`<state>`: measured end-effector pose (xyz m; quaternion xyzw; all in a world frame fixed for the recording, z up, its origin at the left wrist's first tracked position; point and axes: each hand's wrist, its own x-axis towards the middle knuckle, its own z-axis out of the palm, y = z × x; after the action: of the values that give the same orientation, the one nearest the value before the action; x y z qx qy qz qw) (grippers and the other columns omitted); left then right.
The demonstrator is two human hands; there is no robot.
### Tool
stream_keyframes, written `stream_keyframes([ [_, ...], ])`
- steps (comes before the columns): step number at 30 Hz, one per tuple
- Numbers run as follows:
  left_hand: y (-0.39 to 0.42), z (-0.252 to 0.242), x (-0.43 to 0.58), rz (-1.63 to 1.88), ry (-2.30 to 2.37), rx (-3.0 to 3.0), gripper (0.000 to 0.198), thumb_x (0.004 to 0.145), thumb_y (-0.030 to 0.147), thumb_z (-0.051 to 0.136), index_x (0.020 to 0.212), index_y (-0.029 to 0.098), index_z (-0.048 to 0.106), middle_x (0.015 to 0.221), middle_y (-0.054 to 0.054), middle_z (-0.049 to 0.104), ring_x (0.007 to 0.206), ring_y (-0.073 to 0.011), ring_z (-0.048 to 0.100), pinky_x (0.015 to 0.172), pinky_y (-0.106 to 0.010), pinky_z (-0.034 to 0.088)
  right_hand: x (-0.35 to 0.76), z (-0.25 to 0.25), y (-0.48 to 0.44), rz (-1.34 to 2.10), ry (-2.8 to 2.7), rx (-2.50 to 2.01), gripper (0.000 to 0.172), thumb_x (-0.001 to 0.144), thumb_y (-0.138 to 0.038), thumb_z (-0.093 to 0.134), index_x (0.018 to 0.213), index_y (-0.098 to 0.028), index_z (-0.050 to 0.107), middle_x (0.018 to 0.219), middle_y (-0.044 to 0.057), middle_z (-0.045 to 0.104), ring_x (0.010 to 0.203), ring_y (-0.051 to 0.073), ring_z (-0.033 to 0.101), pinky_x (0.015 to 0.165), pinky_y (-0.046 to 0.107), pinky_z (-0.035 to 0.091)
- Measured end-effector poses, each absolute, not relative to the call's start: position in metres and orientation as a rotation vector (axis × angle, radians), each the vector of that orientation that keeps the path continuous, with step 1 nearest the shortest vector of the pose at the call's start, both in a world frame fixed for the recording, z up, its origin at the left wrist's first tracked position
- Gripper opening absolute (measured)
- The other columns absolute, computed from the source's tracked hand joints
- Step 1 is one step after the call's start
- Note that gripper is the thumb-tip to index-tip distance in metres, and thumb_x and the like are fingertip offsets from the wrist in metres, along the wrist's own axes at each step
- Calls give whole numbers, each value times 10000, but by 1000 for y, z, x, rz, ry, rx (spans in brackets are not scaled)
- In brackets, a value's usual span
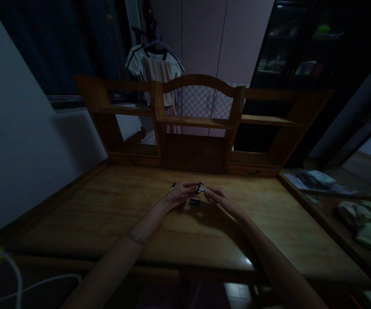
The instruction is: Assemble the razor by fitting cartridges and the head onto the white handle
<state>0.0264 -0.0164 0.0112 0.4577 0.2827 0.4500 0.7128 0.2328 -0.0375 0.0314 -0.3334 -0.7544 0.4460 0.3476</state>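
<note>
Between my fingertips: small dark object [200, 188], pinched from both sides just above the wooden desk [108, 214].
Left hand [179, 194]: fingers narrowed onto its left end.
Right hand [219, 196]: fingers narrowed onto its right end.
Beneath: second dark piece [194, 201] lying on the desk.

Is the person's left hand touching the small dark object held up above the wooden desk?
Touching. The head view shows the left hand pinching the small dark object with its fingertips from one side, and the right hand from the other.
</note>
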Motion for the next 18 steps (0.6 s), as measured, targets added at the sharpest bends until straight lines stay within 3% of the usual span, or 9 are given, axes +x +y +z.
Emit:
stream_keyframes([
  [18, -17, 11, 26, 981, 637, 1013, 380, 647, 231, 787, 1004, 132, 699, 995, -105, 692, 838, -153, 637, 741, -248, 462, 234, 34, -38, 1186, -1966, -892, 460, 852, -589, 432, 675, -166, 477, 652, -14, 410, 619, 120, 377, 565, 245, 277],
])
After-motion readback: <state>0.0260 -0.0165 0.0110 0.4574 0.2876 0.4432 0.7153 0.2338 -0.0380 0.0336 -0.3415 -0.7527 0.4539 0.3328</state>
